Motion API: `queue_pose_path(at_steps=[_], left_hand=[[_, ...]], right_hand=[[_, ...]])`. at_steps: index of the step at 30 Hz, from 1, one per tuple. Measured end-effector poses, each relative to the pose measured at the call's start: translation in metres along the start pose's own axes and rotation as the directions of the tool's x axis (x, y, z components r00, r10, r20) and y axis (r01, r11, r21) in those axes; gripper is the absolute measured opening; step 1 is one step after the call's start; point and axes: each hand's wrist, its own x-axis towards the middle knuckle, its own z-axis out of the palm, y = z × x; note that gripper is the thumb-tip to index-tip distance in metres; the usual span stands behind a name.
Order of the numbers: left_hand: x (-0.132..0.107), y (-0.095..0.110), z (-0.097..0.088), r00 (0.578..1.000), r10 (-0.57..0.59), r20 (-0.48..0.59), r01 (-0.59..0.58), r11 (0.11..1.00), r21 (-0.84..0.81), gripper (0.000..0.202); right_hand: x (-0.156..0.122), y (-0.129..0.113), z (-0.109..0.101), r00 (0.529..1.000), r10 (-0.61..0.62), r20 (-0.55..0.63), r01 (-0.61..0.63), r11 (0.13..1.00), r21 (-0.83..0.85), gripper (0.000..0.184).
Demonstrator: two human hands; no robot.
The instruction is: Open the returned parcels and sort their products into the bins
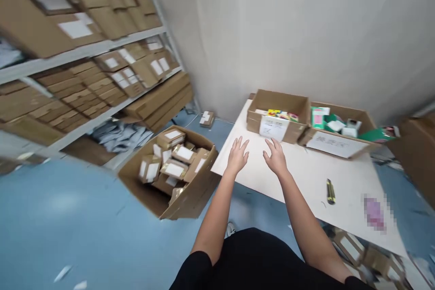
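Status, near to far: closed parcels [351,249] are lying under the near edge of the bench [254,167], and on its top, toward the near right corner, a pixelated pinkish patch [374,214] is masking something unreadable. A yellow-and-black cutter [331,191] is lying a little in from the near edge, in the right half, untouched. The left hand [238,156] and right hand [276,159] are hovering or resting over the left half of the bench, well apart from each other, fingers spread, gripping nothing; I cannot tell whether either is touching the surface. Just beyond the fingertips, toward the far left corner, the left box [296,133] is standing unlidded, its white label facing the person and small colourful packets showing inside; it is sitting ahead of both hands, slightly nearer the right one, with no contact evident. Beside it, along the far edge, the right box [367,122] is holding green and white packages. Off the left edge, on the floor, a large carton [193,199] is holding many labelled parcels [174,170]; these are looking finished. Judging progress: labelled parcels are being counted as done, while the loose packets are appearing unhandled, and the hands are seemingly between actions. Farther off, the shelf rack [102,47] is carrying stacked cartons.
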Motion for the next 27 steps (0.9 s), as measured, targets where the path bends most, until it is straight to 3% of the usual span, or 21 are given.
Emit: queue_pose_path(at_steps=[6, 10, 14, 18, 23, 27], left_hand=[[-0.072, -0.123, -0.111, 0.961, -0.233, -0.146, 0.258, 0.949, 0.182, 0.06], [-0.115, -0.179, -0.154, 0.89, -0.365, -0.274, 0.416, 0.896, 0.158, 0.059], [-0.143, -0.218, -0.169, 0.821, -0.464, -0.331, 0.528, 0.838, 0.136, 0.062], [-0.151, -0.256, -0.179, 0.771, -0.545, -0.328, 0.606, 0.786, 0.119, 0.062], [-0.129, -0.31, -0.192, 0.701, -0.656, -0.281, 0.703, 0.7, 0.12, 0.061], [-0.107, -0.355, -0.189, 0.625, -0.755, -0.2, 0.779, 0.622, 0.086, 0.063]], right_hand=[[0.033, -0.122, 0.137, 0.951, -0.201, 0.235, 0.176, 0.977, 0.124, 0.057], [0.044, -0.183, 0.204, 0.876, -0.332, 0.349, 0.266, 0.937, 0.226, 0.059], [0.053, -0.22, 0.259, 0.808, -0.401, 0.431, 0.292, 0.909, 0.299, 0.061], [0.067, -0.236, 0.31, 0.763, -0.402, 0.506, 0.265, 0.909, 0.323, 0.063], [0.109, -0.232, 0.37, 0.723, -0.362, 0.589, 0.202, 0.925, 0.321, 0.064], [0.15, -0.219, 0.421, 0.692, -0.355, 0.628, 0.171, 0.926, 0.335, 0.064]])
